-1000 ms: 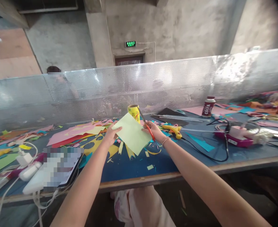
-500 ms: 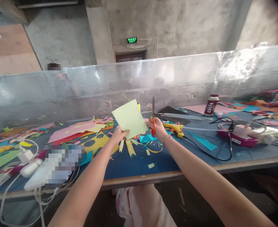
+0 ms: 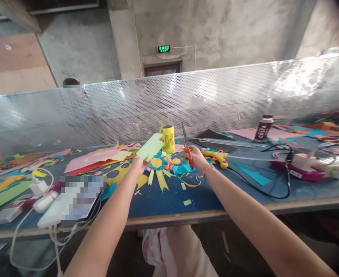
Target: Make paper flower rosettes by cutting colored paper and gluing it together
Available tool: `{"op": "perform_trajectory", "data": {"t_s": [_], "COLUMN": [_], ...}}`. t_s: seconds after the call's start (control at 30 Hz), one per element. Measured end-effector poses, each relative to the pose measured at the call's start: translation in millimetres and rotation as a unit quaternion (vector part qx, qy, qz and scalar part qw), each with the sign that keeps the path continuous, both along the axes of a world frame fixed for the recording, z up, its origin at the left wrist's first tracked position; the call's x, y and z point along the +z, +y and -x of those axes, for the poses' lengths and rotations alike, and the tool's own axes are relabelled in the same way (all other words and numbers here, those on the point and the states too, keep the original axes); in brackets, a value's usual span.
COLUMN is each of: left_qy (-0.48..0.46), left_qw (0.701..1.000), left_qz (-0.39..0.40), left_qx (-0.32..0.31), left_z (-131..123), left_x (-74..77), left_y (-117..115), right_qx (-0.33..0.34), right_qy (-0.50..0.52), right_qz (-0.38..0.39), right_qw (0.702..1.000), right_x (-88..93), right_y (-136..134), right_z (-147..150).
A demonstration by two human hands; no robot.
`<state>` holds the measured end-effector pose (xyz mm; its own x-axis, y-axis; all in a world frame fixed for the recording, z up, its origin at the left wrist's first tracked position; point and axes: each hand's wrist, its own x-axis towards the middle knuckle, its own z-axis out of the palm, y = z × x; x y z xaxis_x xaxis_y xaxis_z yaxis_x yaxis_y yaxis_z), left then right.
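Note:
My left hand [image 3: 138,164] pinches the near corner of a pale green paper sheet [image 3: 150,147], held tilted almost edge-on above the table. My right hand [image 3: 195,157] grips red-handled scissors [image 3: 187,145] with the blades pointing up, a little to the right of the sheet and apart from it. Below and between the hands a yellow paper sunflower [image 3: 157,168] with a blue ring lies on the blue table top [image 3: 163,200]. A yellow roll [image 3: 167,138] stands upright just behind the sheet.
A yellow glue gun [image 3: 217,157] with black cord lies right of my right hand. A brown bottle [image 3: 263,128] stands further back right. Coloured paper sheets [image 3: 94,158] and scraps cover the left. A phone and white charger [image 3: 71,200] lie near left. A perforated metal screen [image 3: 215,96] bounds the back.
My left hand has lowered the green sheet and turned it flatter, uncovering the yellow roll and the sunflower. The scissors tipped slightly and stayed near the same spot.

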<state>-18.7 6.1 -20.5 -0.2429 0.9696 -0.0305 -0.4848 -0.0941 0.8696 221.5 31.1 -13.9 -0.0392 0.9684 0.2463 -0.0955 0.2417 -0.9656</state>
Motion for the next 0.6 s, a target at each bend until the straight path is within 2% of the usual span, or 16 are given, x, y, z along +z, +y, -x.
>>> {"op": "perform_trajectory", "data": {"t_s": [0.1, 0.2, 0.37, 0.5, 0.6], "left_qy": [-0.022, -0.017, 0.042, 0.121, 0.150], "left_qw": [0.999, 1.000, 0.999, 0.991, 0.986], "left_qz": [0.030, 0.026, -0.007, -0.048, -0.063], "left_qx": [0.001, 0.003, 0.012, 0.029, 0.041], "left_z": [0, -1, -3, -6, -6], "left_x": [2.2, 2.0, 0.9, 0.5, -2.2], "left_y": [0, 2, 0, -3, -2], "right_qx": [0.010, 0.027, 0.025, 0.007, -0.043], "right_qy": [0.002, -0.003, -0.005, -0.129, -0.259], "right_qz": [-0.003, -0.003, 0.005, -0.004, -0.062], "right_qw": [1.000, 1.000, 1.000, 0.992, 0.963], "right_x": [-1.9, -3.0, -5.1, -8.8, -11.0], "right_y": [2, 2, 3, 8, 10], "right_z": [-1, 0, 2, 1, 0]}}
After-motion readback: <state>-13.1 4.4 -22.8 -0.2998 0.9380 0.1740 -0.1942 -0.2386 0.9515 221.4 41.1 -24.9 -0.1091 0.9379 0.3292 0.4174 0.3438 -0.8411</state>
